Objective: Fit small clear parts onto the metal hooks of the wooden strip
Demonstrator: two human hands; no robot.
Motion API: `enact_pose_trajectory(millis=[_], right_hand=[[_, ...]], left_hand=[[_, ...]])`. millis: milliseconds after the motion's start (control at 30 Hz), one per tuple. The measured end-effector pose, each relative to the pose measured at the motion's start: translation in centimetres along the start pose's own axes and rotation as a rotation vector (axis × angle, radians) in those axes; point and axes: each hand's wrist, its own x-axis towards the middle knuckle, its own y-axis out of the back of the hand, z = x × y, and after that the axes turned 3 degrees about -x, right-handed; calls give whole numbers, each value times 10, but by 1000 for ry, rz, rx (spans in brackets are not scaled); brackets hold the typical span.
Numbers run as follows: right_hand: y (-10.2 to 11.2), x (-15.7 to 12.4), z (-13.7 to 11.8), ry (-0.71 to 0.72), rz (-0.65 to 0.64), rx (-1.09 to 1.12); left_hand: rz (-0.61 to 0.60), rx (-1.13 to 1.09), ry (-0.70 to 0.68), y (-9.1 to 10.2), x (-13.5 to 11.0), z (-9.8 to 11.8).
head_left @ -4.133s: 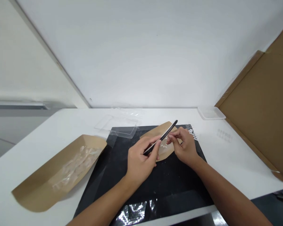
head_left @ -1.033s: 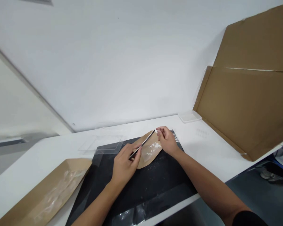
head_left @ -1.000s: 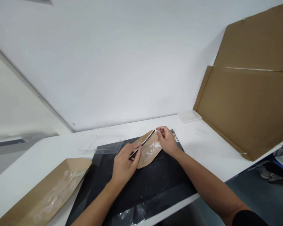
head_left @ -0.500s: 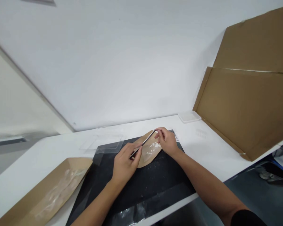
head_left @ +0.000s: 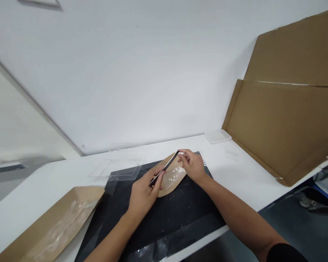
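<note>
My left hand grips the near end of a slim black slab, thumb on one side and fingers on the other. Seen nearly edge-on, the slab slants up to the right; its exact kind does not show. At its far end is my right hand, index fingertip against the tip and the other fingers curled. Beneath both hands lies a brown paper tray with several small white pieces in it. The tray rests on a black mat, and the hands hide part of it.
To the left, a larger brown paper tray holds crumpled clear plastic. A clear plastic sheet or lid overlaps the mat's far left corner. Towards the wall are a shallow white tray and a tall cardboard piece on the right.
The slab has turned a little, showing more of its dark side. My hands stay in nearly the same place on it, and the view has shifted slightly.
</note>
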Motion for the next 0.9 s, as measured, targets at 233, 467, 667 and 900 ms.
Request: enact_pose_trajectory(millis=[233, 467, 667, 900], right_hand=[[-2, -2, -1, 3, 43, -50], [-3, -8, -3, 67, 18, -168], [-5, -16, -12, 164, -51, -271], [-3, -15, -10, 186, 14, -387]], left_hand=[[-25, 51, -25, -1, 0, -5], [-8, 44, -112, -2, 0, -7], [45, 39, -160, -8, -4, -7], [96, 70, -220, -13, -9, -5]])
